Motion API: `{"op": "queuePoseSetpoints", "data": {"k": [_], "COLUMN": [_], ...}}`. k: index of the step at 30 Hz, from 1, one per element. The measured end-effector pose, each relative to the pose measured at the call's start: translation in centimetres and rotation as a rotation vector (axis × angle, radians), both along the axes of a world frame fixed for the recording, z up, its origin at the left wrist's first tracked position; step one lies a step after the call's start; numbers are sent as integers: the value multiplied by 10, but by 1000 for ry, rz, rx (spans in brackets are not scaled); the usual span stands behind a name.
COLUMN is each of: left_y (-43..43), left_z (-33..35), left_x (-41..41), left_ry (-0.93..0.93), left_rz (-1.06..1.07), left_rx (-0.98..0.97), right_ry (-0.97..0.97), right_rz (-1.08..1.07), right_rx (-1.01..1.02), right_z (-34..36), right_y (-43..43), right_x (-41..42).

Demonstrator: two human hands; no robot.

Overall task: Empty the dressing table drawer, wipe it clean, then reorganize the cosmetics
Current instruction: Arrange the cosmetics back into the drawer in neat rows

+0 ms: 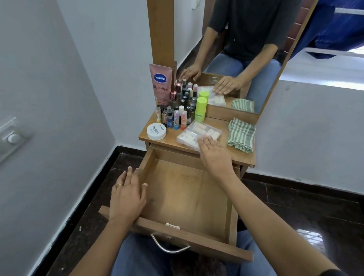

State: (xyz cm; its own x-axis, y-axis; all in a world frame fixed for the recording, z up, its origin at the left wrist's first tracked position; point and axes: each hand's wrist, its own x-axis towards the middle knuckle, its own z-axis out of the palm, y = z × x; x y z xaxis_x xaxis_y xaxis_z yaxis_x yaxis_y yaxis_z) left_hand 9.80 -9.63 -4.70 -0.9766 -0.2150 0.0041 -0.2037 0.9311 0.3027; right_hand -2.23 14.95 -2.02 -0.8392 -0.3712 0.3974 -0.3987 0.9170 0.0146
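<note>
The wooden drawer (185,194) is pulled out over my lap and nothing lies inside it. My left hand (127,194) rests on the drawer's left wall, fingers straight, a ring on one finger. My right hand (213,153) lies flat, its fingers on the near corner of a clear plastic pouch (196,133) of small pale tubes on the dressing table top (238,157). A green striped cloth (241,135) lies folded at the table's right. Small bottles (175,113), a green bottle (201,109), a pink Vaseline tube (160,83) and a white round jar (156,131) crowd the left.
A tall mirror (248,45) stands behind the table top and reflects my hands and the items. A grey wall with a switch panel (1,144) is at the left. The drawer front has a metal handle (169,245) above my jeans. Dark tiled floor surrounds the table.
</note>
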Motion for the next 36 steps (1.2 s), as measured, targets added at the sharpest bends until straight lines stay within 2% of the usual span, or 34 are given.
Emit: {"op": "queuePoseSetpoints", "data": {"k": [2,4,7,10,12,14,18,22,23,26,28,30,32,36], "left_y": [5,15,35,55,62,66,74,83,85,96,105,114,123,136], "left_z": [2,6,21,38,43,45,38,25,21,13,9,2,-3,-13], "left_x": [-1,-1,-10,-26,-32,-31,-29,-24,-24,-26,-31,-37,-40,-46], "left_ry": [75,167,138,-69,-204,-278,-324,-381,-381,-379,-382,-378,-372,-366], "left_rz": [-20,-46,34,216,256,269,283,395,420,433,418,393,359,293], "left_rx": [-26,77,549,1089,1300,1419,1359,1367,1372,1366,1332,1264,1188,1120], "right_ry": [196,367,477,491,478,440,299,-4,-86,-292,-416,-571,-675,-682], "right_rz": [72,143,219,289,331,367,416,329,251,-69,-267,-383,-405,-408], "right_rx": [-76,-130,-147,-130,-112,-96,-77,-107,-188,-609,-782,-875,-909,-971], "right_z": [-1,1,3,0,-5,-12,-29,-39,-40,-42,-40,-38,-41,-55], "right_y": [8,15,20,25,28,30,36,45,47,49,50,51,51,48], "right_x": [8,20,46,72,81,87,94,99,103,115,114,108,104,105]}}
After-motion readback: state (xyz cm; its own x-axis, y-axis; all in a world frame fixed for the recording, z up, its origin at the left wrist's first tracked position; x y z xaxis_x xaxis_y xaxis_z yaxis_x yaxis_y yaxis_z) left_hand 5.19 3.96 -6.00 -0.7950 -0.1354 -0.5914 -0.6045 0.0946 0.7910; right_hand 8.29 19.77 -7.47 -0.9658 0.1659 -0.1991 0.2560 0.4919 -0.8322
